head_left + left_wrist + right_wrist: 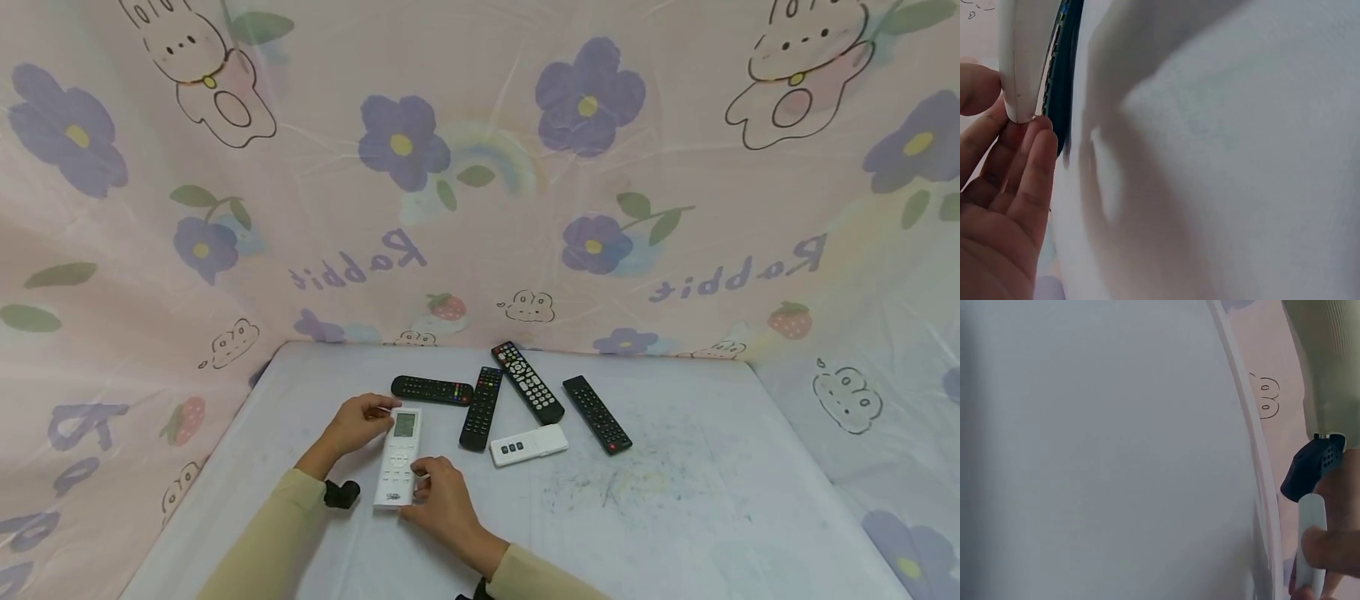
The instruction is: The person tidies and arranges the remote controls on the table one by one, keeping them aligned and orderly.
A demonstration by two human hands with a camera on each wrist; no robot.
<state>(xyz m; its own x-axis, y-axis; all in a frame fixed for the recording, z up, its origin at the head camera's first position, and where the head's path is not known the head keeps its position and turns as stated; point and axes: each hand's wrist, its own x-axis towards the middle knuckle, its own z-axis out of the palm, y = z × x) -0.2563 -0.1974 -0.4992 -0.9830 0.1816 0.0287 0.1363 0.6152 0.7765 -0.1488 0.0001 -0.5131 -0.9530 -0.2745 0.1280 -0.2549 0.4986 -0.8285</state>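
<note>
Left grip [356, 427] pinches upper end of large white remote [398, 458]; right grip [446, 502] grasps its lower right side. Remote lies just left of centre in lower head frame, display [404, 424] toward top, seemingly tilted off desk [675, 521]. Likely light, rigid plastic, smooth enough to slip; display probably most fragile part. Best held by long side edges, clear of buttons [397, 478]. To right, smaller white remote [529, 446]; four black remotes [432, 390] [481, 408] [527, 383] [597, 415] spread about frame's centre. Rabbit-print cloth [480, 229] fills upper frame.
</note>
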